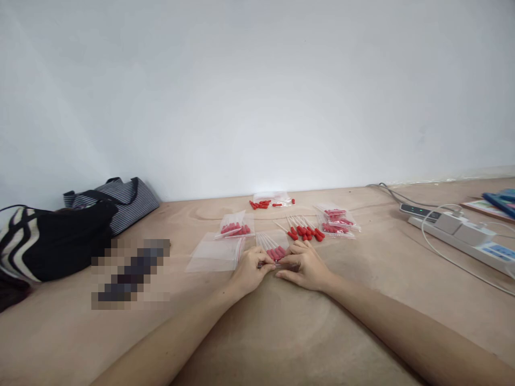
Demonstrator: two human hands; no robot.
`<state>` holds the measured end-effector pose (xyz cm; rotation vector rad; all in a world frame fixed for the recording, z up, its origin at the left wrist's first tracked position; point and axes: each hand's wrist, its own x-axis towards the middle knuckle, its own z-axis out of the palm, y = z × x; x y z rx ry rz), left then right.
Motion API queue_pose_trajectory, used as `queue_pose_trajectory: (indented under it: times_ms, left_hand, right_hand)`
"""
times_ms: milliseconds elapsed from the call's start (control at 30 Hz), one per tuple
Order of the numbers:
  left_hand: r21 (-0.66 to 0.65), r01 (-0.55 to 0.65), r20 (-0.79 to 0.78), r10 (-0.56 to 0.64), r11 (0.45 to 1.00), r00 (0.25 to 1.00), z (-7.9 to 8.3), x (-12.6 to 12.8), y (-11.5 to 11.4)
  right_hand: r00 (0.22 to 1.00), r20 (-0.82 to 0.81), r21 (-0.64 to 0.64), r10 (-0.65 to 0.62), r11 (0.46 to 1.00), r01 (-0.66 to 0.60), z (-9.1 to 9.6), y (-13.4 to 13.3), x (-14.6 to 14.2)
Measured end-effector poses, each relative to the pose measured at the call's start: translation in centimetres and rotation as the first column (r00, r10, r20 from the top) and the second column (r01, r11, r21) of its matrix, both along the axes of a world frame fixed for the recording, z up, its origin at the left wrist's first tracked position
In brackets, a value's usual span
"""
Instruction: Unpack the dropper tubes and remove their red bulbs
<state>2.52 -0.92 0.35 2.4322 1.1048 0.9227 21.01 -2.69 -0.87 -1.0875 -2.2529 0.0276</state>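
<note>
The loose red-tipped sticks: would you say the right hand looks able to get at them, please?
Probably yes: the loose sticks lie just beyond the right hand, nothing visibly between, though it is occupied at the bag between both hands.

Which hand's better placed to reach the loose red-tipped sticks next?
Probably the right hand: it's right beside the loose sticks. The left hand is farther over, at the edge of the middle bag.

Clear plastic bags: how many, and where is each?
At least 6: near bag at the hands; flat bag left of it; filled bag beyond that; upper bag and lower bag stacked at right; back bag by the wall. More may be hidden.
</note>
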Motion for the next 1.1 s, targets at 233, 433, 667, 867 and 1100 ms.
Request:
queue_pose_trajectory:
  times_ms: [233, 433, 667, 867, 1100]
  left_hand:
    - [0.032, -0.012, 0.018, 0.011, 0.999, 1.0, -0.6, -0.1, 0.0]
    - [0.482, 0.173, -0.226, -0.07, 0.859, 0.972, 0.0, -1.4, 0.2]
    - [0.753, 0.389, -0.44, -0.035, 0.531, 0.898, 1.1, -2.3, 0.2]
    - [0.82, 0.389, -0.404, -0.058, 0.42, 0.913, 1.2, -2.1, 0.2]
    - [0.794, 0.245, -0.273, -0.035, 0.557, 0.961, 0.8, -1.6, 0.6]
  right_hand:
    - [0.994, -0.066, -0.112, -0.087, 0.991, 0.079, 0.1, -0.1, -1.0]
    - [0.982, -0.125, -0.163, -0.142, 0.979, 0.121, 0.0, 0.0, -1.2]
    - [0.981, -0.15, -0.197, -0.126, 0.976, 0.095, 0.1, -0.1, -1.0]
    - [0.978, -0.154, -0.233, -0.143, 0.967, 0.105, 0.1, 0.0, -1.1]
    - [0.979, -0.153, -0.206, -0.135, 0.973, 0.102, 0.2, -0.2, -1.2]
